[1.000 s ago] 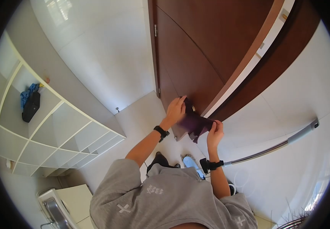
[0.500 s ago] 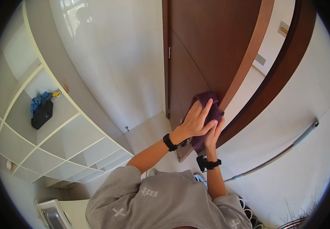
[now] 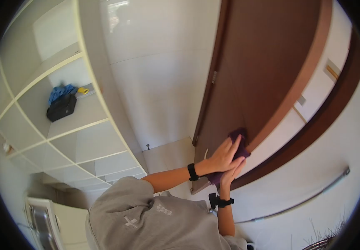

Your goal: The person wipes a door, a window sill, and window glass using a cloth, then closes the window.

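A purple cloth (image 3: 241,146) lies bunched against the brown wooden door (image 3: 267,62), close to its free edge. My left hand (image 3: 222,158) presses on the cloth with its fingers stretched along it, holding it to the door face. Just below, my right hand (image 3: 231,173) holds the cloth from the edge side, its fingers close to my left hand and partly hidden. A pale curved handle (image 3: 206,154) shows beside my left hand. Black bands circle both wrists.
White shelving (image 3: 105,121) stands on the left, holding a black case (image 3: 62,107), a blue cloth (image 3: 61,92) and a yellow object (image 3: 83,90). A doorstop (image 3: 148,146) sits near the wall. On the right are the dark door frame (image 3: 313,127) and a long pole (image 3: 309,200).
Both hands and the cloth have moved lower along the door, towards its free edge. My view has shifted, so the door and shelving sit farther right in it.
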Demonstrator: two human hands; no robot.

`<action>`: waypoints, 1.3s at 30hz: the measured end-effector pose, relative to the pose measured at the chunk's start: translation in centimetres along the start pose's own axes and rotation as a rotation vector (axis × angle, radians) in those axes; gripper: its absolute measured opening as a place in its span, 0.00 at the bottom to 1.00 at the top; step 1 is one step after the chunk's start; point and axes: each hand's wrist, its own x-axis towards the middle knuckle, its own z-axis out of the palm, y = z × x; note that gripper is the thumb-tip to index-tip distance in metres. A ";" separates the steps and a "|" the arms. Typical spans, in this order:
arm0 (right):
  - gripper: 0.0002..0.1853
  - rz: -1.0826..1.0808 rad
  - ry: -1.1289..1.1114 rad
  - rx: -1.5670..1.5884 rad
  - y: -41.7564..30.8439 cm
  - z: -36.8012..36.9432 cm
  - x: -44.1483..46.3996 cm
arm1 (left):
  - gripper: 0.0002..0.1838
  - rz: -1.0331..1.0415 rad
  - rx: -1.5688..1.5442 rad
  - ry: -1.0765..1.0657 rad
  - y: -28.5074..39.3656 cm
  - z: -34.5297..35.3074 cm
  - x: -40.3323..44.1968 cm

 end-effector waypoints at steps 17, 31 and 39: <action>0.28 -0.226 -0.385 -0.077 -4.0 6.1 -4.9 | 0.43 -0.243 0.066 0.104 1.3 -10.2 -4.7; 0.32 -0.496 -0.532 0.019 -11.1 15.0 -2.0 | 0.34 -0.186 0.116 0.240 2.2 -23.2 -3.6; 0.31 -0.426 -0.479 -0.051 -10.7 18.2 4.5 | 0.29 -0.196 0.286 0.427 1.3 -28.4 -4.5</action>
